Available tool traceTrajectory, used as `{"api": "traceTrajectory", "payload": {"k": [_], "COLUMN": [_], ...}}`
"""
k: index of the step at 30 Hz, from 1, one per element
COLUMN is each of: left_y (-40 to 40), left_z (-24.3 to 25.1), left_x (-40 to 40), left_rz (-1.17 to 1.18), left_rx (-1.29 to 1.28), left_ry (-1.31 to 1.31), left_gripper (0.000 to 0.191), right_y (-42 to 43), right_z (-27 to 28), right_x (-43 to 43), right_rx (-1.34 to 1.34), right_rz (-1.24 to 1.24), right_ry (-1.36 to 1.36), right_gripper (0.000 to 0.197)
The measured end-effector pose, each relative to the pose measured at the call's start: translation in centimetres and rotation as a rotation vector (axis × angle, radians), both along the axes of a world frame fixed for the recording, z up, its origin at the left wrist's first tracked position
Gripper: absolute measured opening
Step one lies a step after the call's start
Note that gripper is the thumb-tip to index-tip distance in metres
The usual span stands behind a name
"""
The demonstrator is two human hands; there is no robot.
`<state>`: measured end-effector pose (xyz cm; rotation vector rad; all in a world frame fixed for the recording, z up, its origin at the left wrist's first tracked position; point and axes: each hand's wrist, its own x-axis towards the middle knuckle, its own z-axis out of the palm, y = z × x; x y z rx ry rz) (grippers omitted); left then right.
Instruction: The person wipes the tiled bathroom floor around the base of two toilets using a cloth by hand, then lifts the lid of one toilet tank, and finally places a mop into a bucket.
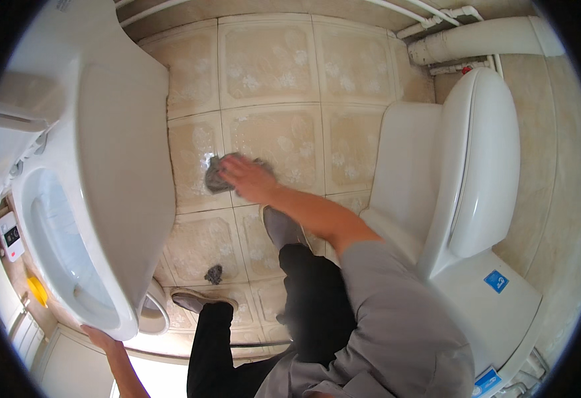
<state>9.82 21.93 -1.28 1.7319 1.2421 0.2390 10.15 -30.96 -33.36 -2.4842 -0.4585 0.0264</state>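
Note:
My right hand (pixel 248 176) presses down on a crumpled grey cloth (pixel 217 178) against the beige floor tiles (pixel 270 134). Its fingers are slightly blurred, and part of the cloth is hidden beneath them. Wet, shiny spots show on the tile around the cloth. At the lower left, my left hand (pixel 102 338) grips the end rim of a white tub (pixel 123 149) with water in its basin; some of its fingers are hidden. A small dark grey wad (pixel 213 274) lies on the floor between my shoes.
To the right stands a white toilet (pixel 487 164) with its lid down. White pipes (pixel 479 42) run along the wall behind it. A white bucket (pixel 153 313) sits beside the tub. A yellow object (pixel 37 291) and a white device with a display (pixel 10 236) are beyond the tub.

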Motion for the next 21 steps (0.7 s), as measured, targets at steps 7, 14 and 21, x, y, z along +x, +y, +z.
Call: {"api": "traceTrajectory", "payload": {"k": [7, 14, 21], "left_y": [-0.4, -1.4, 0.8], "left_z": [0.2, 1.0, -0.4], "left_x": [-0.1, -0.6, -0.2], "left_rz": [-0.027, -0.034, -0.012], "left_rx": [-0.105, -0.056, 0.003], "left_ry": [-0.036, -0.045, -0.033], "left_gripper": [0.06, 0.057, 0.059], "right_y": [-27.7, -14.2, 8.0], "right_z": [-6.4, -3.8, 0.1], "right_x": [-3.0, 15.9, 3.3], "right_rx": [-0.417, -0.327, -0.079], "right_rz": [-0.81, -0.732, 0.208], "right_ry": [0.031, -0.077, 0.06], "right_gripper": [0.054, 0.036, 0.053]}}
